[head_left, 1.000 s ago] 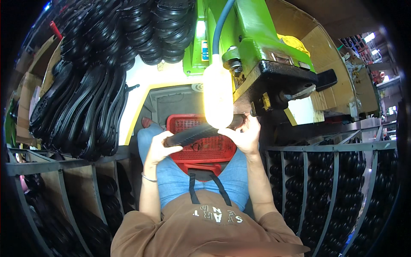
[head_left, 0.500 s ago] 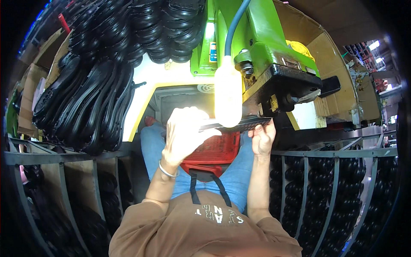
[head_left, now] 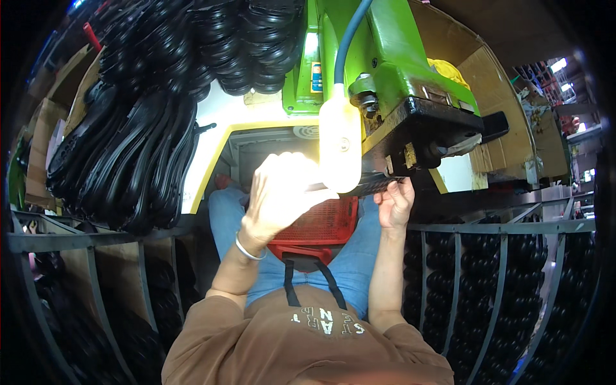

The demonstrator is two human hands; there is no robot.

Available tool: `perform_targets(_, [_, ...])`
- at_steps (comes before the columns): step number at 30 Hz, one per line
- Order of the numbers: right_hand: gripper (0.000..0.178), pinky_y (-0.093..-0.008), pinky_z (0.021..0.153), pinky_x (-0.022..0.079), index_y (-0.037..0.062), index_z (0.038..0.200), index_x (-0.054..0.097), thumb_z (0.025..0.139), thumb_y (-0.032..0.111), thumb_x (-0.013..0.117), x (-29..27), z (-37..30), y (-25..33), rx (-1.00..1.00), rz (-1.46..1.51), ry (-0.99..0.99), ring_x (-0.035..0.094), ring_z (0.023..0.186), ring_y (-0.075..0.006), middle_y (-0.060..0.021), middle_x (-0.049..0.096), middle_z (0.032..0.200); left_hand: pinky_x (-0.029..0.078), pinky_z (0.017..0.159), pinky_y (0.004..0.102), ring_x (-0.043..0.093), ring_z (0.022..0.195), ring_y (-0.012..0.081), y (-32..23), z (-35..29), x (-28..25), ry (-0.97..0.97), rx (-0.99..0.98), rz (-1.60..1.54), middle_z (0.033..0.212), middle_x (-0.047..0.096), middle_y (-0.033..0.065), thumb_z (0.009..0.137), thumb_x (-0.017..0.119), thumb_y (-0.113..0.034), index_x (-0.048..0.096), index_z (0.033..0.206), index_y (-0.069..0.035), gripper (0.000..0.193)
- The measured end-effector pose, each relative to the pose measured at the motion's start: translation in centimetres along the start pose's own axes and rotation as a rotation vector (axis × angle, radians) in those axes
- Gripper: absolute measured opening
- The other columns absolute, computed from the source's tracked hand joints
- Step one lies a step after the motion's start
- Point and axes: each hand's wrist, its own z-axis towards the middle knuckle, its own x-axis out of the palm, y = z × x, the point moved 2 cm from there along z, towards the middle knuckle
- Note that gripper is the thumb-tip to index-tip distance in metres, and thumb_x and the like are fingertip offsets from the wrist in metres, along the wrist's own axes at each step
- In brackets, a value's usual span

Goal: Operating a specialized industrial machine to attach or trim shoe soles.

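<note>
the left hand (head_left: 276, 196) is clamped on the left end of a black sole (head_left: 372, 187), its fingers over the far side and its thumb stretched to the right along the near edge; lamp glare washes out the finer detail there. the right hand (head_left: 393, 202) is closed on the right end, thumb and fingertips pinching it from the near side.

the sole is long, thin and dark, seen almost edge-on and lying roughly level from left to right. to the right of the lamp a ridged or patterned surface shows; its middle is hidden behind the lamp, and its left part mostly by the left hand. it is in the air just beneath the black head (head_left: 430, 128) of a green machine (head_left: 398, 51); whether it touches the head i cannot tell.

the lit lamp (head_left: 341, 147) hangs from a blue cable (head_left: 350, 42). nearer, a red basket (head_left: 321, 226) sits between the person's knees, below the sole. the left wrist wears a pale bracelet (head_left: 249, 249).

farther out, a white bench (head_left: 221, 109) with a yellow edge carries a pile of glossy black soles (head_left: 128, 160) on its left. to the right of the machine is an open cardboard box (head_left: 507, 83) with a yellow cloth (head_left: 449, 70). on the right, a metal rack (head_left: 500, 222) holds more black soles.
</note>
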Motion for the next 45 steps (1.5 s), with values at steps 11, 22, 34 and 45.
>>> perform_targets(11, [0.04, -0.024, 0.052, 0.05, 0.0003, 0.108, 0.052, 0.073, -0.012, 0.065, 4.0, -1.2, -2.3, 0.049, -0.051, 0.132, 0.059, 0.066, -0.0142, -0.0097, 0.061, 0.091, 0.05, 0.061, 0.0308, 0.062, 0.066, 0.0207, 3.8, -4.4, -2.4, 0.096, -0.437, -0.11, 0.072, 0.063, 0.0065, 0.058, 0.088, -0.026, 0.064, 0.075, -0.004, 0.037])
perform_targets(22, [0.058, -0.0242, 0.069, 0.055, -0.0041, 0.117, 0.047, 0.067, -0.012, 0.075, 6.0, -1.5, -1.5, -0.063, -0.502, 0.241, 0.064, 0.094, -0.018, -0.0135, 0.061, 0.107, 0.05, 0.065, 0.0333, 0.061, 0.071, 0.025, 3.6, -6.4, 4.2, 0.074, -0.288, -0.288, 0.077, 0.061, 0.0099, 0.066, 0.082, -0.021, 0.063, 0.086, -0.003, 0.033])
perform_targets(34, [0.054, -0.0356, 0.095, 0.047, -0.0002, 0.126, 0.049, 0.075, 0.002, 0.069, -5.4, -5.6, -13.5, 0.565, -0.14, 0.279, 0.058, 0.107, -0.0207, -0.0085, 0.059, 0.116, 0.051, 0.079, 0.0282, 0.063, 0.088, 0.0157, 0.2, -5.8, 9.4, -0.106, -0.491, -0.665, 0.096, 0.067, 0.011, 0.074, 0.077, 0.002, 0.061, 0.101, 0.006, 0.032])
perform_targets(45, [0.036, -0.0316, 0.089, 0.047, 0.0002, 0.108, 0.055, 0.076, 0.002, 0.071, -9.3, -1.5, -6.3, 0.176, -0.046, -0.05, 0.06, 0.095, -0.0178, -0.0099, 0.062, 0.105, 0.051, 0.085, 0.0298, 0.063, 0.096, 0.0163, 1.0, -6.2, 9.2, -0.158, -0.52, -0.871, 0.102, 0.066, 0.0123, 0.071, 0.078, 0.004, 0.056, 0.11, 0.004, 0.046])
